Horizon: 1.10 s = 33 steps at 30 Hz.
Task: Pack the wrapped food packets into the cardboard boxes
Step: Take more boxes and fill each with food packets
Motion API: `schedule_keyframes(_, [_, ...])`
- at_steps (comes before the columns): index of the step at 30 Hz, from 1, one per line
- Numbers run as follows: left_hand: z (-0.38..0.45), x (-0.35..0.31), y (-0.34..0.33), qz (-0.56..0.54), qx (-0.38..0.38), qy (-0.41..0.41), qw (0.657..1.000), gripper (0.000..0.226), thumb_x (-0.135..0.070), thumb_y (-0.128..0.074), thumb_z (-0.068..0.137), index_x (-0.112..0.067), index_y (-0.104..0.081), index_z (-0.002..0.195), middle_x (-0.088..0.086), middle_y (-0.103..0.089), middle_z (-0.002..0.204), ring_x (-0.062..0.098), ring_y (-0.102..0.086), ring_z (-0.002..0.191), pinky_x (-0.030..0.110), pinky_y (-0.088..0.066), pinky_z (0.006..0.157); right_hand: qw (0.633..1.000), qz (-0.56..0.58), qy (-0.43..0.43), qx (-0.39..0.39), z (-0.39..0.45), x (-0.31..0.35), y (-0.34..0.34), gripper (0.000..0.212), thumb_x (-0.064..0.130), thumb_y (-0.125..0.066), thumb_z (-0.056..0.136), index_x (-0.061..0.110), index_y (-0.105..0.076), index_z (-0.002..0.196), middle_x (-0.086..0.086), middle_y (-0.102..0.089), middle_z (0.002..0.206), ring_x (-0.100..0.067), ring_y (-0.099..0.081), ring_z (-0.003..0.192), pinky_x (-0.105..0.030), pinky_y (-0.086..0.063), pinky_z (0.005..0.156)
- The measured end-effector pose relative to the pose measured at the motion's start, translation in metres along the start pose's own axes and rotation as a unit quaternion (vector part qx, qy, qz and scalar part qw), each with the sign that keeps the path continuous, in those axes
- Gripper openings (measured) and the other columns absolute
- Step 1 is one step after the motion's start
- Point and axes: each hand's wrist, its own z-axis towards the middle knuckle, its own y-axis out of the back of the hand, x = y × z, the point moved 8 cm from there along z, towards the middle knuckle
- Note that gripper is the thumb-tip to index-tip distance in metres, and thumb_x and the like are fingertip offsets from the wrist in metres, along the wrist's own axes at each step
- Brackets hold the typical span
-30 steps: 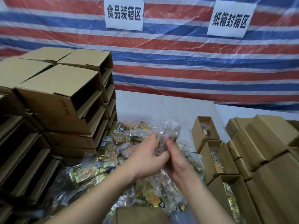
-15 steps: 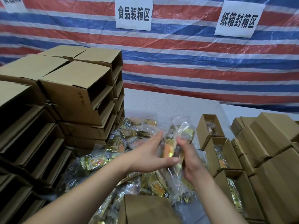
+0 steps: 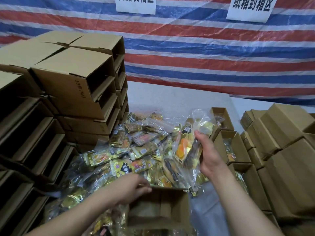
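Nearest, the left hand (image 3: 132,188) rests its curled fingers on the far rim of an open cardboard box (image 3: 160,206). Just beyond and to the right, the right hand (image 3: 208,155) grips a bundle of wrapped food packets (image 3: 189,147) above the loose heap of packets (image 3: 136,150) on the table. Further right, a row of open boxes (image 3: 233,147) holds packets already; stacked boxes (image 3: 71,86) rise at left.
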Motion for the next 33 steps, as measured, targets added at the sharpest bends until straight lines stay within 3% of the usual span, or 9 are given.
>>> schedule_keyframes(3, [0.017, 0.022, 0.012, -0.079, -0.013, 0.026, 0.996, 0.029, -0.048, -0.054, 0.098, -0.024, -0.072, 0.098, -0.004, -0.068, 0.087, 0.009, -0.059, 0.076, 0.022, -0.044, 0.067, 0.997, -0.072, 0.016, 0.025, -0.002, 0.002, -0.009, 0.059, 0.038, -0.086, 0.055, 0.016, -0.067, 0.107, -0.002, -0.076, 0.092, -0.022, -0.073, 0.089, -0.032, -0.058, 0.072])
schedule_keyframes(7, [0.029, 0.030, 0.018, -0.126, -0.018, 0.015, 0.992, 0.037, -0.043, -0.055, 0.099, -0.025, -0.057, 0.067, -0.004, -0.050, 0.064, 0.009, -0.043, 0.061, 0.030, -0.039, 0.064, 0.949, -0.277, 0.032, 0.147, -0.010, -0.012, -0.038, 0.072, 0.041, -0.086, 0.059, 0.041, -0.055, 0.124, 0.027, -0.069, 0.110, 0.003, -0.067, 0.098, -0.015, -0.051, 0.080])
schedule_keyframes(11, [0.035, 0.037, 0.021, -0.168, -0.028, 0.030, 0.985, 0.029, -0.027, -0.057, 0.100, -0.005, -0.072, 0.091, 0.012, -0.071, 0.094, 0.026, -0.061, 0.084, 0.041, -0.053, 0.088, 0.817, -0.489, -0.003, 0.306, -0.025, -0.057, -0.068, 0.045, 0.045, -0.083, 0.075, 0.041, -0.063, 0.115, 0.018, -0.068, 0.106, 0.000, -0.064, 0.094, -0.025, -0.052, 0.081])
schedule_keyframes(16, [0.035, 0.036, 0.022, -0.227, -0.021, 0.030, 0.973, 0.042, -0.049, -0.053, 0.099, -0.020, -0.066, 0.071, 0.001, -0.050, 0.064, 0.016, -0.043, 0.058, 0.030, -0.035, 0.057, 0.668, -0.641, -0.063, 0.374, -0.025, -0.105, -0.068, 0.029, 0.048, -0.067, 0.081, 0.040, -0.058, 0.108, 0.013, -0.062, 0.094, -0.010, -0.056, 0.079, -0.029, -0.044, 0.065])
schedule_keyframes(20, [0.043, 0.035, 0.019, -0.221, -0.028, 0.036, 0.974, 0.040, -0.046, -0.055, 0.099, -0.021, -0.065, 0.070, 0.000, -0.048, 0.064, 0.014, -0.039, 0.057, 0.029, -0.032, 0.058, 0.586, -0.704, -0.119, 0.382, -0.014, -0.152, -0.061, 0.023, 0.036, -0.065, 0.087, 0.037, -0.059, 0.110, 0.001, -0.064, 0.106, -0.025, -0.061, 0.093, -0.031, -0.045, 0.070])
schedule_keyframes(22, [0.047, 0.032, 0.018, -0.198, -0.034, 0.032, 0.979, 0.041, -0.045, -0.055, 0.099, -0.022, -0.061, 0.066, 0.001, -0.048, 0.068, 0.014, -0.040, 0.061, 0.030, -0.033, 0.061, 0.586, -0.707, -0.156, 0.365, -0.013, -0.178, -0.050, 0.047, 0.032, -0.068, 0.088, 0.024, -0.056, 0.132, -0.008, -0.063, 0.127, -0.031, -0.061, 0.111, -0.034, -0.050, 0.087])
schedule_keyframes(26, [0.049, 0.027, 0.016, -0.172, -0.045, 0.005, 0.984, 0.032, -0.040, -0.055, 0.100, -0.024, -0.064, 0.075, -0.015, -0.051, 0.057, 0.002, -0.041, 0.055, 0.026, -0.035, 0.060, 0.688, -0.613, -0.226, 0.316, -0.017, -0.196, -0.036, 0.065, 0.028, -0.075, 0.083, 0.023, -0.051, 0.142, 0.003, -0.059, 0.138, -0.019, -0.057, 0.124, -0.037, -0.046, 0.107])
schedule_keyframes(30, [0.045, 0.029, 0.017, -0.189, -0.038, 0.002, 0.981, 0.037, -0.041, -0.055, 0.100, -0.019, -0.069, 0.073, -0.007, -0.055, 0.066, 0.011, -0.044, 0.061, 0.029, -0.038, 0.062, 0.706, -0.616, -0.179, 0.302, -0.011, -0.161, -0.036, 0.036, 0.040, -0.067, 0.090, 0.025, -0.065, 0.123, 0.007, -0.067, 0.111, -0.012, -0.064, 0.092, -0.020, -0.051, 0.073])
schedule_keyframes(33, [0.046, 0.028, 0.016, -0.206, -0.032, 0.000, 0.978, 0.031, -0.041, -0.057, 0.099, -0.034, -0.070, 0.071, -0.013, -0.059, 0.064, 0.005, -0.048, 0.058, 0.025, -0.041, 0.059, 0.670, -0.647, -0.210, 0.297, -0.011, -0.150, -0.023, 0.031, 0.051, -0.051, 0.096, 0.025, -0.067, 0.094, 0.007, -0.062, 0.082, -0.013, -0.059, 0.073, -0.027, -0.043, 0.059])
